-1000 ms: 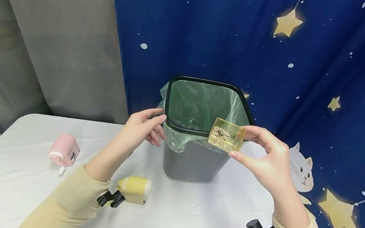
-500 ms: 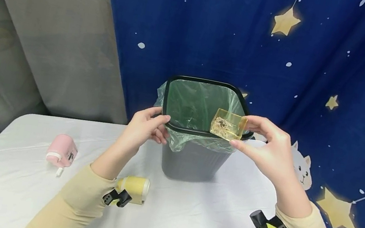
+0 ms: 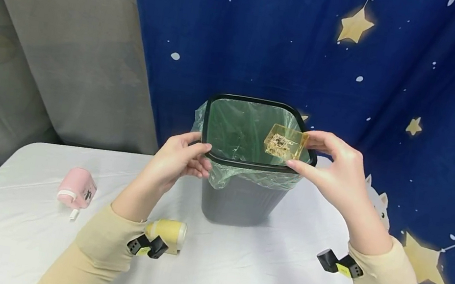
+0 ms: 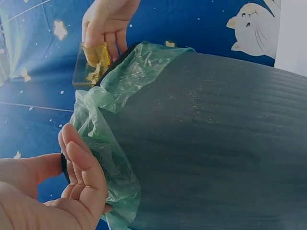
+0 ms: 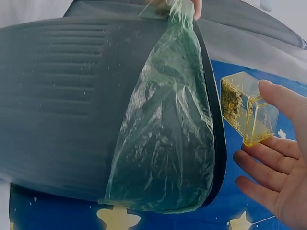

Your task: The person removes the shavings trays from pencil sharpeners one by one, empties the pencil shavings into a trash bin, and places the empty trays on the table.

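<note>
While the right hand (image 3: 334, 171) pinches a see-through yellow box (image 3: 296, 143) between thumb and fingers, we find that box at the right side of the bin's opening, with pale shavings (image 3: 277, 146) and a dark patch among them inside. Whether the box touches the black rim (image 3: 250, 165), we cannot quite tell. We see the left hand (image 3: 177, 159) pinching the rim at its near left corner, thumb on one side and fingers on the other, against the green liner (image 3: 224, 174) folded over the edge. The grey bin (image 3: 240, 203) stands upright on the white table (image 3: 241, 278). To the left we note a pink object (image 3: 78, 188), and nearer us, a yellow one (image 3: 168, 232) beside the left sleeve (image 3: 105, 237). A starry blue curtain (image 3: 249, 31) hangs at the far side.
</note>
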Tool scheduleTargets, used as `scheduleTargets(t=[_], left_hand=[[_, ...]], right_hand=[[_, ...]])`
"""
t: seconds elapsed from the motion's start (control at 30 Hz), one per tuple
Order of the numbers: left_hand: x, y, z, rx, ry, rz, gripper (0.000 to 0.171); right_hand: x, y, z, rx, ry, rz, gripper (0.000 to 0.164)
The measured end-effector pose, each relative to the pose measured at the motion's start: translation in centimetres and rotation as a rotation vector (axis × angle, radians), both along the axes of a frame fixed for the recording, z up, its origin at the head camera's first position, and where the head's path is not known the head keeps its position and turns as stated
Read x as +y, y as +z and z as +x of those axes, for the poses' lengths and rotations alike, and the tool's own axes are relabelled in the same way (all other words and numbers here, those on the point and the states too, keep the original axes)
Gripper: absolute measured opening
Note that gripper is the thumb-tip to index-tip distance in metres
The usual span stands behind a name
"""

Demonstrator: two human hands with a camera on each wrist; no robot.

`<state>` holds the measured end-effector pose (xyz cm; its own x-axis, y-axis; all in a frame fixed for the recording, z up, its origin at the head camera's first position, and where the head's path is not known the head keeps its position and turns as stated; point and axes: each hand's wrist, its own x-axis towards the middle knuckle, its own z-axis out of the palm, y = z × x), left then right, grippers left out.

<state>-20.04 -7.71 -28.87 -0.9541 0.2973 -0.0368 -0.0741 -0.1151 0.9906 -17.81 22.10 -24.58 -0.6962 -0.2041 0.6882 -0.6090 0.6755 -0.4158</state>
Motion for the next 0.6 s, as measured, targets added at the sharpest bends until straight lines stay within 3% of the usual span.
scheduleTargets(t=[0.6], left_hand=[[0.3, 0.5, 0.1, 0.000, 0.013, -0.011, 0.065]], right_hand=[[0.5, 1.1, -1.8, 0.081, -0.087, 0.161, 0.054]])
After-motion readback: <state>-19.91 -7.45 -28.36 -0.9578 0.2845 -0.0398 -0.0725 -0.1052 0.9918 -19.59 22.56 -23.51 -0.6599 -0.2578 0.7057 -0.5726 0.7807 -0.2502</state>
